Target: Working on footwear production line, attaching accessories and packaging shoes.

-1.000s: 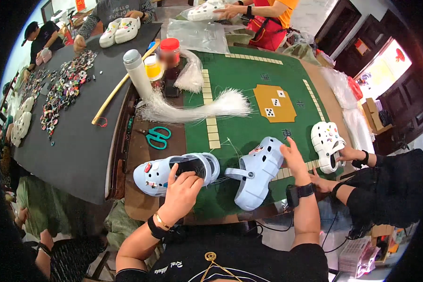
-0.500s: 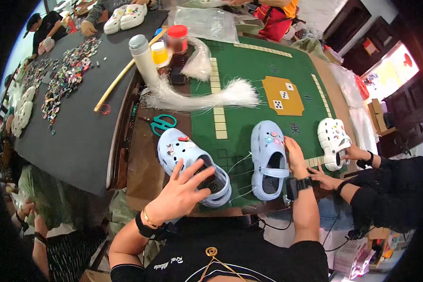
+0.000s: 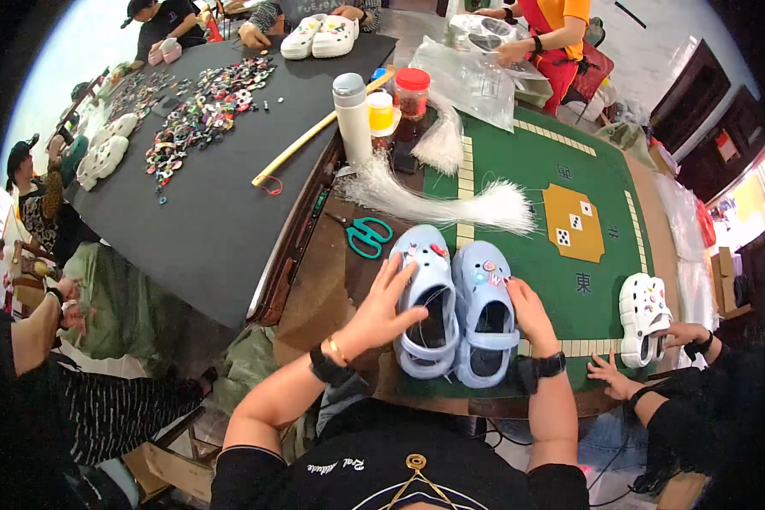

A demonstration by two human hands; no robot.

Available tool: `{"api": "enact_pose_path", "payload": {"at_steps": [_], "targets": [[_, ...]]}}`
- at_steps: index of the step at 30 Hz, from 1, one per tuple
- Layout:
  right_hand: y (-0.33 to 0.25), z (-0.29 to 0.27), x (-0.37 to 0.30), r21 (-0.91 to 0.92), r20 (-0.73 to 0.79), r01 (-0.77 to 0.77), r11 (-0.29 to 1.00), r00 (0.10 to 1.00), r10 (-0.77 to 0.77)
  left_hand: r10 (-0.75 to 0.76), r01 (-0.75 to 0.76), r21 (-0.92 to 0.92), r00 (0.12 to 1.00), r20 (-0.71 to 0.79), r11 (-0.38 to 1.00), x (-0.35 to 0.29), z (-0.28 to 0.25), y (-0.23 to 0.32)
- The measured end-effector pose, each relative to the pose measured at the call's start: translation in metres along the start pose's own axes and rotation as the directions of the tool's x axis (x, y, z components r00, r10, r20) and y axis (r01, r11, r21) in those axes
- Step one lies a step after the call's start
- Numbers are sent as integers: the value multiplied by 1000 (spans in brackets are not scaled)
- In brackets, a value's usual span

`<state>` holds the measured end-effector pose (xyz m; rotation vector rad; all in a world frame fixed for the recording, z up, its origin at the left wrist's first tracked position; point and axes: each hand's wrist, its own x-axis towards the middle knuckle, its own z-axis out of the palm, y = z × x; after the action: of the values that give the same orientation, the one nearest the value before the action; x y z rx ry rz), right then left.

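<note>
Two light-blue clogs (image 3: pixel 436 274) are set side by side on the worktop (image 3: pixel 561 265), between the left hand (image 3: pixel 372 313), fingers spread, and the right hand (image 3: pixel 532 316), fingers along the outer side; whether they pinch cannot be told. Beyond, teal-handled scissors (image 3: pixel 370 237) and a white filament bundle (image 3: pixel 450 208) are laid; rightward, a white clog (image 3: pixel 644 310) is seen.

What seems a workshop is being used: blue clogs (image 3: pixel 487 297) are being handled near, a white clog (image 3: pixel 643 306) is being held at right, plastic (image 3: pixel 484 32) is being handled far off, and charms (image 3: pixel 204 119) are being kept heaped on a table (image 3: pixel 221 212) at left.
</note>
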<state>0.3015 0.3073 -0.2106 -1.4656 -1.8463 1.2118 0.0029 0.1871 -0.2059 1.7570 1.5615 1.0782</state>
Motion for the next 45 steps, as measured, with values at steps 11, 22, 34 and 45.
{"api": "enact_pose_path", "payload": {"at_steps": [11,22,34,45], "targets": [[-1,-5,-13,269,-68,-102,958,990,125,61,-80,793,997,54,604,63,-53,-80],[-48,-13,-49,147,-241,202,968,957,-163,253,-74,798,962,-100,599,59,-79,-48],[-133,23,-88,592,472,-213,777,873,-120,726,-600,559,687,-5,572,0,-43,113],[-109,11,-120,455,355,-254,854,931,88,855,-828,362,502,134,429,5,-6,110]]}}
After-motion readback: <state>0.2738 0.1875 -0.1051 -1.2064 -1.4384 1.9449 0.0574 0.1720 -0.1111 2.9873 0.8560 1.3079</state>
